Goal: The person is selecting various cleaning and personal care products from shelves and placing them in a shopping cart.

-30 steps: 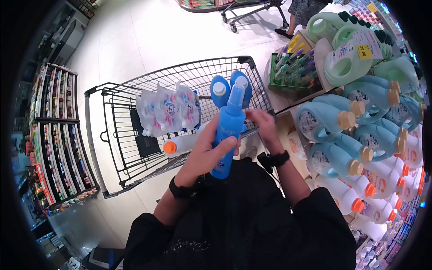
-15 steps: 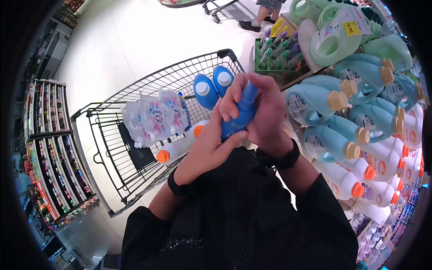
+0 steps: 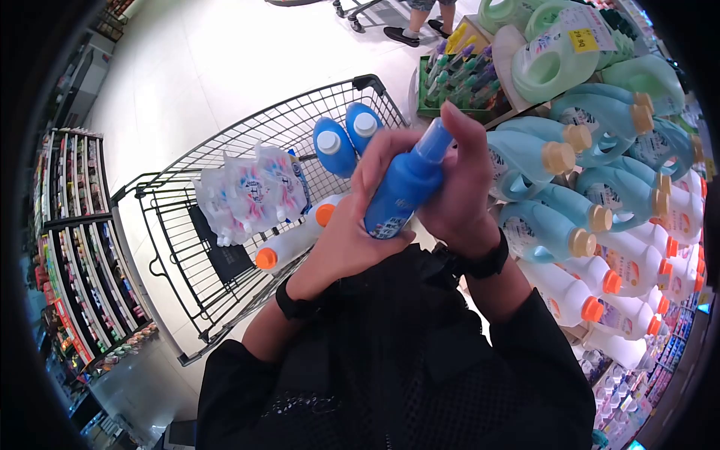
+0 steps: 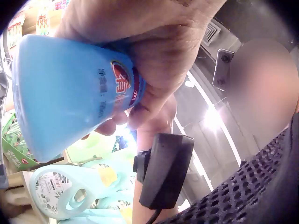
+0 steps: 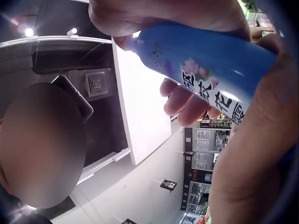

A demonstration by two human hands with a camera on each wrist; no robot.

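A blue spray bottle [image 3: 409, 191] with a translucent cap [image 3: 433, 141] is held tilted in front of the chest, its top leaning up and right. My left hand [image 3: 330, 244] grips its lower body. Around the upper part curl the fingers of my right hand [image 3: 469, 195], with the thumb raised beside the cap. The left wrist view shows the bottle's wide base [image 4: 60, 98] and a red label. On the bottle [image 5: 210, 60] in the right wrist view are pink flowers and dark characters; the left hand wraps its lower end there.
A wire shopping cart [image 3: 178, 328] stands front left. It holds clear pouches [image 3: 251, 193], two blue bottles [image 3: 334, 148] with white caps and white bottles [image 3: 296, 244] with orange caps. To the right, teal jugs [image 3: 536, 229] and green jugs [image 3: 546, 67] are stacked. A person's legs [image 3: 420, 21] show beyond.
My right hand, first apart from the bottle, has come onto its upper part. The bottle has gone from nearly upright to tilted rightward. Cart and shelves have shifted slightly left in view.
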